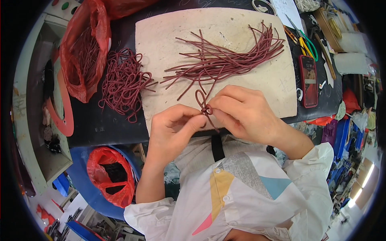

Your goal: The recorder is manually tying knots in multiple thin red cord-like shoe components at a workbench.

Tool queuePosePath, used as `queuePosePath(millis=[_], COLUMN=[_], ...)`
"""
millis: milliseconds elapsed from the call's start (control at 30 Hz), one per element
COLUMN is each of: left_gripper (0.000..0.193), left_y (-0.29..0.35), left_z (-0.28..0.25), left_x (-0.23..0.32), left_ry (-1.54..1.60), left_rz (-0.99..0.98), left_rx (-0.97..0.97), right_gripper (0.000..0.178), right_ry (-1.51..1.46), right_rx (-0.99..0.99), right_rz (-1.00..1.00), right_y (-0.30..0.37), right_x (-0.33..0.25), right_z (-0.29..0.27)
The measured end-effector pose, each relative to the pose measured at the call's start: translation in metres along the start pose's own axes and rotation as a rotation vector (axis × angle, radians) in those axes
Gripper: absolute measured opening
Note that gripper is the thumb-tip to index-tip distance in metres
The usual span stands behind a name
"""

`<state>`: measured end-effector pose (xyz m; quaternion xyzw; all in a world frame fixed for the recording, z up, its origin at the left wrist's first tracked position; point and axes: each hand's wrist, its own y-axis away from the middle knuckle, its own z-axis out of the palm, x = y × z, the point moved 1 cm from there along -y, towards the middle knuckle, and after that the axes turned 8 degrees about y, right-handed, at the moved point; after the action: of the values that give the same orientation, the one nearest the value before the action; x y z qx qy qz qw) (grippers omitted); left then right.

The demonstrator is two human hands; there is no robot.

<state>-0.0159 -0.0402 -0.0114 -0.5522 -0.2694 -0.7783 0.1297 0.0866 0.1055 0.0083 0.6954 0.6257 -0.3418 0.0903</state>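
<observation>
Between my two hands is a dark red cord [206,109], looped and knotted, with one loop standing up and a loose end hanging toward me. My left hand [173,125] pinches the knot's left side between thumb and fingertips. On the other side, my right hand [241,111] grips the cord with thumb and bent fingers. Both hands are over the near edge of a pale board [161,32]. Beyond them lies a loose bundle of cut red cords [225,64], spread across the board.
Left of the board sits a tangled pile of red cords [122,82], beside a red plastic bag [86,56] with more cords inside. At right lie a phone [308,82] and green-handled scissors [309,45]. Below the table's left edge stands a blue bin [86,176] with a red bag liner.
</observation>
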Motion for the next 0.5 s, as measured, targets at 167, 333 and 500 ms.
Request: queuePosePath(millis=[167, 333, 500], left_gripper=[0.008, 0.01, 0.019], left_y=[0.0, 0.002, 0.0], left_z=[-0.003, 0.003, 0.009], left_x=[0.002, 0.002, 0.006], left_ry=[0.177, 0.05, -0.78], left_rz=[0.061, 0.149, 0.899], left_rx=[0.207, 0.246, 0.132], right_gripper=[0.009, 0.012, 0.016], right_ry=[-0.037, -0.033, -0.7], right_rx=[0.026, 0.077, -0.076], right_rz=[0.008, 0.026, 0.547], right_y=[0.002, 0.008, -0.001], right_x=[0.004, 0.012, 0.017], right_z=[-0.001, 0.006, -0.003])
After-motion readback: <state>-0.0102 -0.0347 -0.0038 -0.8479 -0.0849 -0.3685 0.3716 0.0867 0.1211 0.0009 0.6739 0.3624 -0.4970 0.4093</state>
